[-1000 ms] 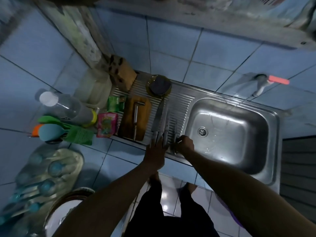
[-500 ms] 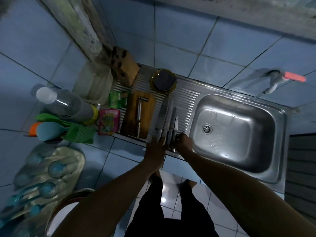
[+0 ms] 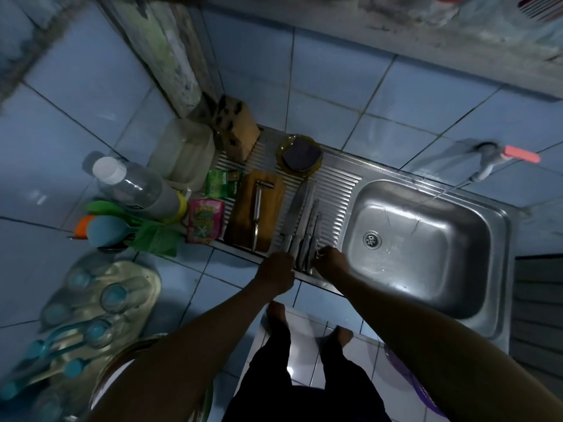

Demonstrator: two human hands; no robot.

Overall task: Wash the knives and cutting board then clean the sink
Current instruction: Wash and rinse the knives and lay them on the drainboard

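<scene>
Several knives (image 3: pixel 300 222) are laid side by side on the ribbed drainboard (image 3: pixel 335 190), handles toward its front edge, blades toward the wall. Their handles are met by both hands: the left hand (image 3: pixel 275 272) is curled over the left handles and the right hand (image 3: pixel 330 263) is clenched at the rightmost one, though the actual grasp cannot be told. The board (image 3: pixel 243 214) is seen just left of the knives, a peeler (image 3: pixel 258 208) lying on it. The sink (image 3: pixel 420 248) is placed at the drainboard's right end.
</scene>
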